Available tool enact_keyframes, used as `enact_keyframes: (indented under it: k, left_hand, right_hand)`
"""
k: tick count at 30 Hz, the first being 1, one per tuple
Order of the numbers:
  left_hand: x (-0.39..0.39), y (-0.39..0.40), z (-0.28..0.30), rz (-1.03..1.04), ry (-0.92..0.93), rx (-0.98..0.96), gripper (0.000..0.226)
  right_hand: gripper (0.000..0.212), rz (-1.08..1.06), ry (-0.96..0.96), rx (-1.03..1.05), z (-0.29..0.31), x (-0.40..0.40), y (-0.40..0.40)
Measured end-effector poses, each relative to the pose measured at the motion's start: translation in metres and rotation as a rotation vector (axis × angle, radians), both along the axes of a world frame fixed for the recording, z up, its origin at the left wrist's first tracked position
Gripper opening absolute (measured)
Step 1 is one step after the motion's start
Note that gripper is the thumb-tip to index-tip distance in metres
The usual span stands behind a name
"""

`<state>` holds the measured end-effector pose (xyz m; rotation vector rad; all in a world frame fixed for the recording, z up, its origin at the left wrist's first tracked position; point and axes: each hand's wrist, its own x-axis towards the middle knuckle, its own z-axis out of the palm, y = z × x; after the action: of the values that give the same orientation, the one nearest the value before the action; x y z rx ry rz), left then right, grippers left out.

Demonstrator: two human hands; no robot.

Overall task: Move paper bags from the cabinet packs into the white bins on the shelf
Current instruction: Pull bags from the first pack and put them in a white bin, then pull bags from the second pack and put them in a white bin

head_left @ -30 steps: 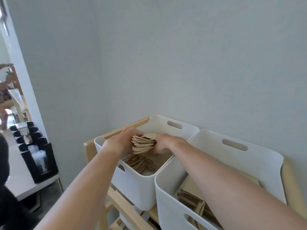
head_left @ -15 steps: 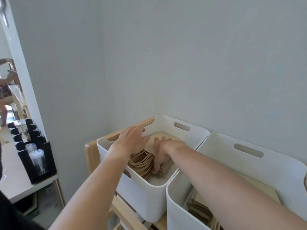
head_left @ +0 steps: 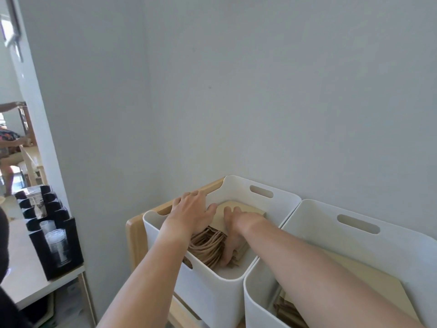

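Head view is showing the right hand [head_left: 233, 235] pressing flat, fingers spread, on the brown paper bags with twisted handles [head_left: 212, 247] lying inside the left white plastic bin [head_left: 205, 292], while the left hand [head_left: 191, 214] is resting open over them

Two white bins sit side by side against a bare grey wall, the left bin [head_left: 212, 287] open-topped but crowded by both hands and stacked paper bags [head_left: 208, 245], the right bin [head_left: 354, 233] partly blocked by a forearm, with open air above.
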<state>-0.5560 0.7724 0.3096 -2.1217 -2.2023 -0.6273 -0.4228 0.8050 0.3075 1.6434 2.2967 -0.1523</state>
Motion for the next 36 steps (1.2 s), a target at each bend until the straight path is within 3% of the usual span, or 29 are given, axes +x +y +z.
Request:
enact_keyframes:
  k: [4, 7, 11, 16, 20, 26, 33, 36]
  left_hand:
    - [-0.001, 0.001, 0.000, -0.010, 0.025, 0.033, 0.042]
    - [0.001, -0.007, 0.005, -0.008, 0.138, 0.190, 0.039]
    - [0.009, -0.022, 0.017, -0.046, 0.255, 0.354, 0.039]
    - [0.048, -0.050, 0.024, 0.035, 0.228, 0.266, 0.054]
    - [0.100, -0.078, 0.038, 0.025, 0.176, 0.219, 0.078]
    - [0.198, -0.118, 0.043, -0.116, 0.121, 0.154, 0.057]
    - [0.329, -0.193, 0.015, -0.279, 0.229, 0.163, 0.058]
    - [0.378, -0.238, -0.002, -0.350, 0.216, 0.156, 0.075]
  right_hand:
    - [0.138, 0.030, -0.034, 0.072, 0.004, -0.002, -0.001]
    - [0.141, 0.064, -0.146, 0.136, 0.014, 0.001, -0.013]
    - [0.138, 0.048, -0.040, 0.114, 0.043, 0.020, -0.032]
    - [0.102, -0.030, 0.263, 0.312, 0.068, 0.080, -0.062]
    - [0.084, -0.076, 0.270, 0.375, 0.079, 0.150, -0.102]
    - [0.081, -0.264, 0.298, 0.360, 0.082, 0.259, -0.167]
    - [0.086, -0.454, 0.300, 0.318, 0.045, 0.372, -0.268]
    - [0.087, -0.509, 0.277, 0.291, 0.022, 0.417, -0.321]
